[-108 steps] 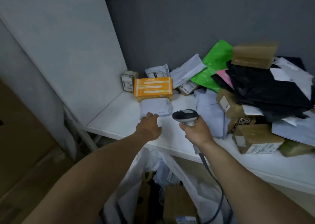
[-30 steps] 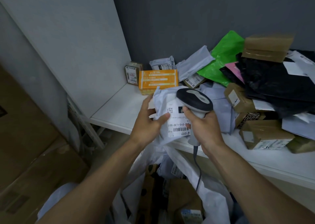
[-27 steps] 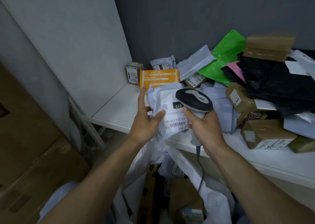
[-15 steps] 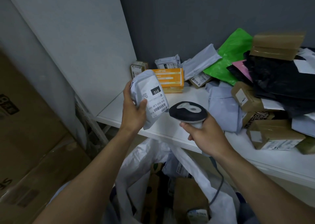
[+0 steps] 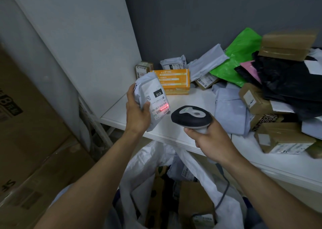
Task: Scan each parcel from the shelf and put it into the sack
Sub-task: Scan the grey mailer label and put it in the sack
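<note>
1. Gripping one white parcel (image 5: 152, 85), the left hand (image 5: 137, 114) curls its fingers and thumb round it, above the front edge of the shelf (image 5: 189, 100).
2. The right hand (image 5: 213, 142) is wrapped round the handle of one scanner (image 5: 190, 117), just beside the parcel and over the same edge; a red line lies on the barcode (image 5: 163, 109).
3. One sack (image 5: 153, 160) gapes below the shelf, with cartons (image 5: 195, 199) inside.
4. On the shelf lie one orange box (image 5: 174, 81) and one green bag (image 5: 238, 61).
5. The parcel's label (image 5: 156, 99) reads "010" and "010-010-L30-551".
</note>
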